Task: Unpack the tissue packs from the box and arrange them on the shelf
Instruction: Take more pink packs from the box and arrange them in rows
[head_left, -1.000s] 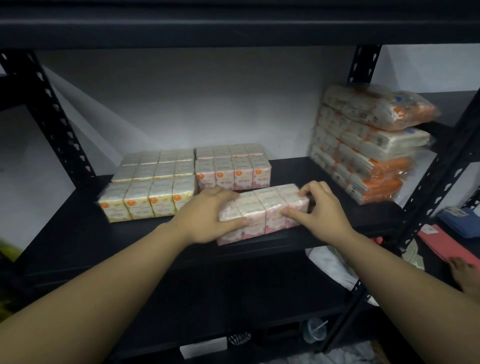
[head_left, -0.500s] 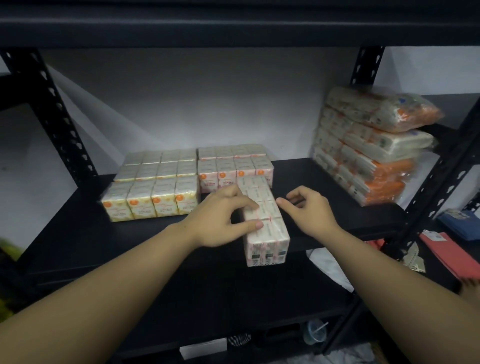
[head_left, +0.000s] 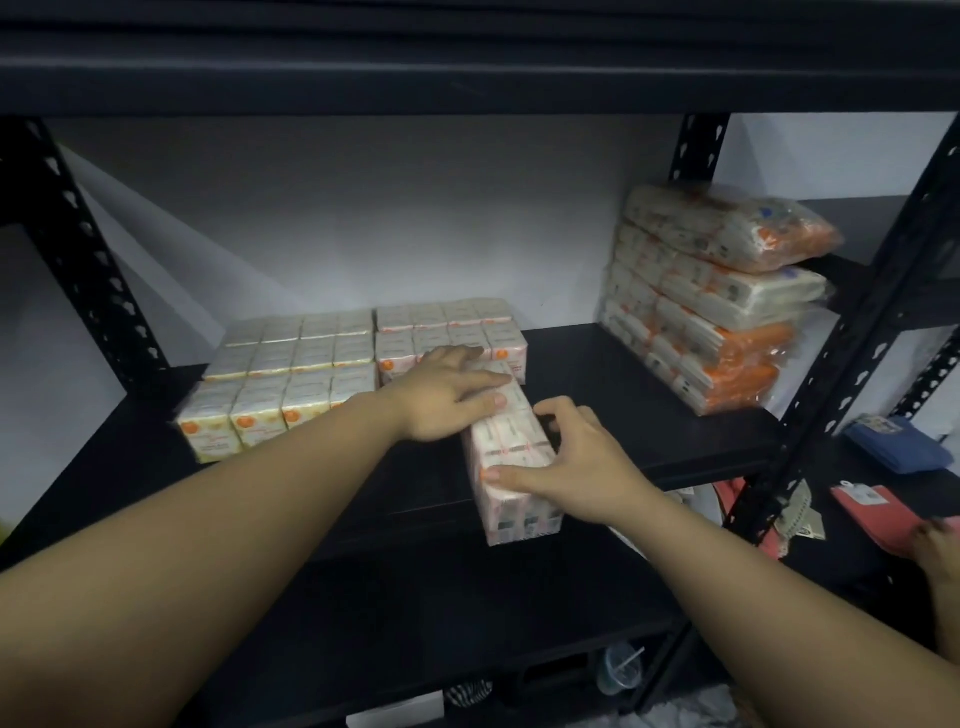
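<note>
Covering pink pack (head_left: 511, 457) | hands: left (head_left: 447, 397), right (head_left: 576, 470) | print blurred

Nothing you can actually read here: the print on the pink plastic-wrapped tissue pack (head_left: 511, 447) is just blur.

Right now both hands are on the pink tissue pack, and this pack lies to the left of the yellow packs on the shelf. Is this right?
Not quite. In the head view the pink tissue pack, with the left hand and right hand on it, lies to the right of the yellow packs, not the left. The rest is correct.
</note>
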